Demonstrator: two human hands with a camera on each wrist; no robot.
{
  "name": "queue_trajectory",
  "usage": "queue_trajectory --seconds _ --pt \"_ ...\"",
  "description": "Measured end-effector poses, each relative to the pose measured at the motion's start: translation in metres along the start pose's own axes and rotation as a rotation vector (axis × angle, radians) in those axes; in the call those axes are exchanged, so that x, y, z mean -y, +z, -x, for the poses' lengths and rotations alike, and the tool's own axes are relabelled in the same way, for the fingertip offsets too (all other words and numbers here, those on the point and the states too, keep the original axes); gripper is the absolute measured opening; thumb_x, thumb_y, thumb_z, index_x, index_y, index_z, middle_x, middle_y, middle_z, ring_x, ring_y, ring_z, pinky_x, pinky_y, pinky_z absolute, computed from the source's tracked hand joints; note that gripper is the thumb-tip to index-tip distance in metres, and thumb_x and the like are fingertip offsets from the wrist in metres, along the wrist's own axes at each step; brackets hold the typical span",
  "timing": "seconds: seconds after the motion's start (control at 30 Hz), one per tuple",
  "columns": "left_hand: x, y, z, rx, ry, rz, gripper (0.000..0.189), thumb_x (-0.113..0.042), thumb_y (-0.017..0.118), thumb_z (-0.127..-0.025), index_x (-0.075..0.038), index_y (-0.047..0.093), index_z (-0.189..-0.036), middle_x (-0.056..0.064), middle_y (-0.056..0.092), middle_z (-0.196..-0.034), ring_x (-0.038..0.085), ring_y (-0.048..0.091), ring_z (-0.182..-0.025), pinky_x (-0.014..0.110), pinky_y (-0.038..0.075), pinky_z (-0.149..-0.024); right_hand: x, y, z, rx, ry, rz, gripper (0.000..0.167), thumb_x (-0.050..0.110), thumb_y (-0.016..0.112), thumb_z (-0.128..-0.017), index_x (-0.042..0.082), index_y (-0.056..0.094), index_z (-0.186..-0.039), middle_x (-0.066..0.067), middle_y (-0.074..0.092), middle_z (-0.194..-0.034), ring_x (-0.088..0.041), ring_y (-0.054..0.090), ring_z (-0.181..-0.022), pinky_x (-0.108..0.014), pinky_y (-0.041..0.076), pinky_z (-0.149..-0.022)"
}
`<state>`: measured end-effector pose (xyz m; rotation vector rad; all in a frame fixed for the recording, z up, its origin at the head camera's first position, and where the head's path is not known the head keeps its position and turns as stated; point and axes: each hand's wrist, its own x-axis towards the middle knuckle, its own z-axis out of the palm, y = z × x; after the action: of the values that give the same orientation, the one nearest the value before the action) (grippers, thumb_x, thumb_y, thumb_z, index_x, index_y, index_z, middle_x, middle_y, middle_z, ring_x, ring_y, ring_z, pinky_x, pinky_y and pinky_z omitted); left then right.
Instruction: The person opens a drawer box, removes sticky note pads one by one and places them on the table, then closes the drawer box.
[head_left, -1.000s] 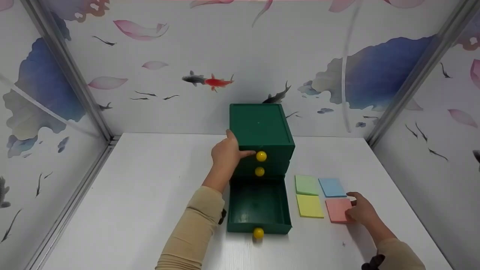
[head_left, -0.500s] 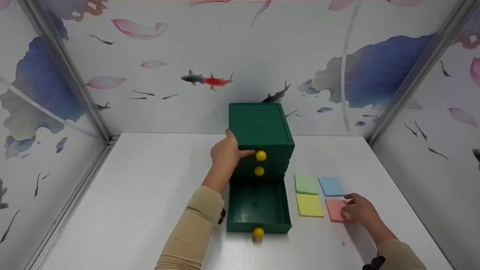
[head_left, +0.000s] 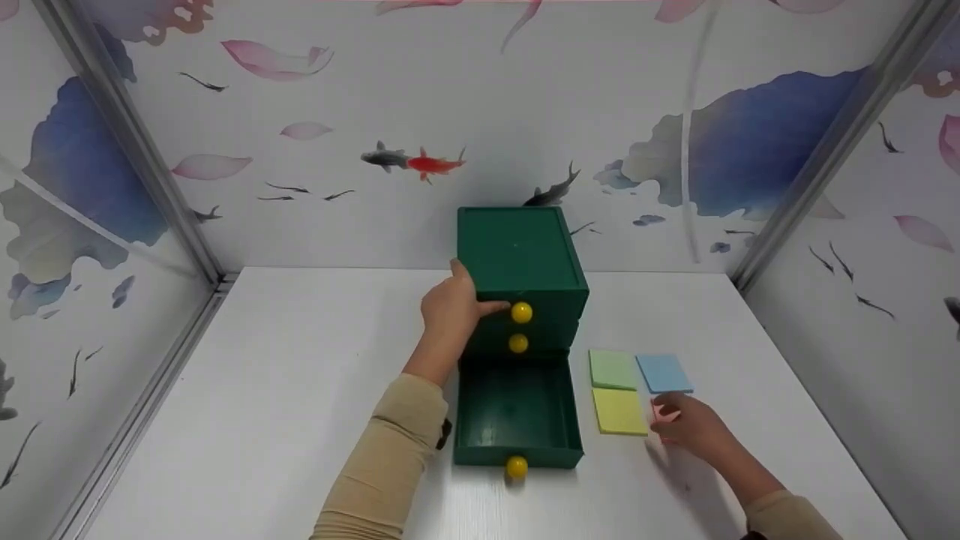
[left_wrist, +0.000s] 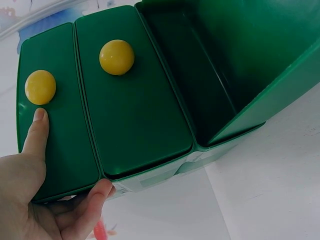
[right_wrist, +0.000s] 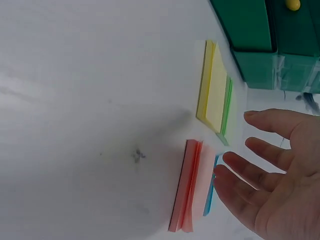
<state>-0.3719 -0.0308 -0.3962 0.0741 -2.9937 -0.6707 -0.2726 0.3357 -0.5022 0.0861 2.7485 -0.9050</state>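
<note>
My left hand (head_left: 450, 306) grips the left front edge of a small green drawer cabinet (head_left: 517, 247). In the left wrist view its thumb lies across the top drawer's front, tip just under a yellow knob (left_wrist: 40, 87), while the other fingers bend along the side. The bottom drawer (head_left: 517, 405) is pulled out, with nothing inside. Over a pink sticky note pad (right_wrist: 192, 185) hovers my right hand (head_left: 694, 429), fingers spread and holding nothing; it hides most of the pad in the head view. Beside it lie yellow (head_left: 620, 412), green (head_left: 612, 369) and blue (head_left: 664, 373) sticky note pads.
The cabinet stands on a white table (head_left: 300, 420), close to the back wall (head_left: 375, 90) with its painted fish and petals. Panels with metal corner posts (head_left: 142, 135) close in both sides. The middle drawer's yellow knob (head_left: 518, 343) sits above the pulled-out drawer.
My right hand has moved left from the pink pad's right edge to over the pad, covering more of it. The left hand and the cabinet have stayed put.
</note>
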Motion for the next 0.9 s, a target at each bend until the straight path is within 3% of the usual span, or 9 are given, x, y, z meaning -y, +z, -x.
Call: queue_trajectory --seconds 0.27,0.43,0.8,0.9 --pt "0.001 0.001 0.001 0.002 0.003 0.018 0.117 -0.066 0.073 -0.073 0.002 0.022 -0.153 0.004 0.059 -0.074 0.017 0.06 -0.07 0.034 0.054 -0.071 0.019 0.014 0.006 0.043 -0.054 0.06 0.041 0.014 0.075 -0.086 -0.002 0.061 -0.121 -0.012 0.064 -0.111 -0.027 0.058 -0.098 -0.044 0.051 -0.08" --pt "0.001 0.001 0.001 -0.006 0.003 0.021 0.116 -0.066 0.072 -0.073 0.002 0.023 -0.153 0.006 0.063 -0.081 0.018 0.061 -0.075 0.035 0.054 -0.076 0.033 0.023 0.011 0.075 -0.024 0.05 0.04 0.017 0.077 -0.085 0.003 0.063 -0.12 -0.008 0.064 -0.112 -0.025 0.058 -0.098 -0.042 0.052 -0.082" --pt "0.0 0.0 0.003 0.006 -0.002 0.006 0.116 -0.066 0.072 -0.073 0.001 0.022 -0.153 0.003 0.057 -0.072 0.018 0.058 -0.069 0.034 0.054 -0.073 0.058 0.042 0.024 0.172 -0.063 0.015 0.035 0.009 0.079 -0.082 0.01 0.067 -0.114 -0.002 0.064 -0.107 -0.02 0.057 -0.095 -0.039 0.053 -0.083" --pt "0.0 0.0 0.003 0.002 0.0 -0.011 0.118 -0.068 0.071 -0.072 0.001 0.021 -0.153 0.003 0.057 -0.07 0.017 0.056 -0.064 0.033 0.053 -0.066 0.062 0.046 0.026 0.195 -0.096 0.019 0.034 0.007 0.079 -0.08 0.01 0.067 -0.112 -0.002 0.064 -0.105 -0.021 0.058 -0.093 -0.038 0.053 -0.082"
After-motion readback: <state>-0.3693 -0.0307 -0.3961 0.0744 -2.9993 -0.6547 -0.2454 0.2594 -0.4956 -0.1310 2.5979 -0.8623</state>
